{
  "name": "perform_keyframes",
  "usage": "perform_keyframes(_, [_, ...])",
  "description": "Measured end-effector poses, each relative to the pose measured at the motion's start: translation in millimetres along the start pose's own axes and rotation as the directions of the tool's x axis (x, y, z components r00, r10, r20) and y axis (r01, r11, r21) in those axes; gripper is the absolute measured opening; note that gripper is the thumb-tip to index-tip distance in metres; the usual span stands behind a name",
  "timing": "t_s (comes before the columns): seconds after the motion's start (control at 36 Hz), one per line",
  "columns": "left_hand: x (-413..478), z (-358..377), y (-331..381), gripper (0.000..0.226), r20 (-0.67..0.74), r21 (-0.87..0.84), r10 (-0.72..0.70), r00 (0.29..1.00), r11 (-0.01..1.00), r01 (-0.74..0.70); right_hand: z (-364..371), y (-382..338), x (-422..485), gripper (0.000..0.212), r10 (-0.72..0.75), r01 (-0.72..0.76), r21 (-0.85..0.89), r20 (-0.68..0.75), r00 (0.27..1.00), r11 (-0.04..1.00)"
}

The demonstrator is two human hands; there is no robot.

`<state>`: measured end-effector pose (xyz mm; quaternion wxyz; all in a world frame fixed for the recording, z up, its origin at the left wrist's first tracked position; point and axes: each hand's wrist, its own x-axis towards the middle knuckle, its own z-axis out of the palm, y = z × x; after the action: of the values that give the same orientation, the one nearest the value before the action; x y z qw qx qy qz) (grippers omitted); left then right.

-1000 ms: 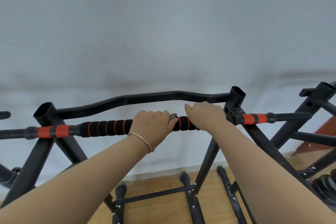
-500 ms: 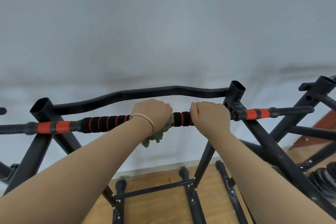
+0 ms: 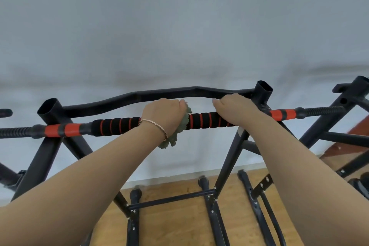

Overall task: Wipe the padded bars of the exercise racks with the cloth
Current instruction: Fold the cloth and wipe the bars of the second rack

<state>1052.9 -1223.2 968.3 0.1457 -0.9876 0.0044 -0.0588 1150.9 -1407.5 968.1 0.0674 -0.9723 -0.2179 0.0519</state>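
Matt black foam ringed with thin red bands covers the padded bar (image 3: 119, 126), flanked by smoother orange-red sleeves (image 3: 65, 129) with a slight sheen and ribbed black ends (image 3: 323, 110). The green cloth (image 3: 185, 120) looks nubby and fluffy. The rack frame (image 3: 111, 101) is black-painted metal tube, satin-smooth. Also seen: a shiny gold-toned metal bracelet (image 3: 157, 127), a matt pale wall (image 3: 179, 26), a smooth wooden floor (image 3: 179, 225)

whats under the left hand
A green cloth, gripped round the padded bar by the left hand; its ends hang below. The bar stretch under cloth and hand is hidden.
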Motion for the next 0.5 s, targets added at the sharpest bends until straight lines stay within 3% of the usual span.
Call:
perform_keyframes(0.06, [2, 0, 4, 0.052, -0.074, 0.002, -0.038, 0.997, 0.999, 0.039, 0, 7, 0, 0.037, 0.031, -0.030, -0.040, 0.033, 0.999, 0.999])
perform_keyframes(0.14, [8, 2, 23, 0.063, -0.181, -0.010, 0.012, 0.983, 1.000, -0.014, 3, 7, -1, 0.029, 0.019, -0.013, -0.108, 0.053, 0.998, 0.994])
perform_keyframes(0.19, [12, 3, 41, 0.060, -0.184, -0.041, 0.067, 0.981, 0.996, -0.076, 0, 5, 0, 0.030, 0.035, -0.031, -0.055, 0.077, 0.996, 0.998])
perform_keyframes(0.28, [12, 10, 59, 0.032, -0.164, -0.049, 0.102, 0.981, 0.993, -0.111, -3, 5, 2, 0.031, -0.003, 0.011, -0.065, 0.113, 0.994, 0.998])
perform_keyframes(0.36, [11, 14, 60, 0.050, -0.200, -0.055, 0.025, 0.979, 0.998, -0.037, -2, 7, 2, 0.026, -0.053, 0.071, -0.163, 0.111, 0.992, 0.984])
perform_keyframes(0.44, [15, 13, 58, 0.049, -0.207, -0.055, 0.014, 0.978, 0.998, -0.026, 7, 14, -1, 0.009, -0.207, 0.179, -0.442, -0.016, 0.978, 0.879])
perform_keyframes(0.5, [18, 10, 57, 0.042, -0.170, -0.061, 0.012, 0.985, 0.998, -0.022, 14, 15, -5, 0.013, -0.279, 0.187, -0.520, -0.105, 0.954, 0.834])
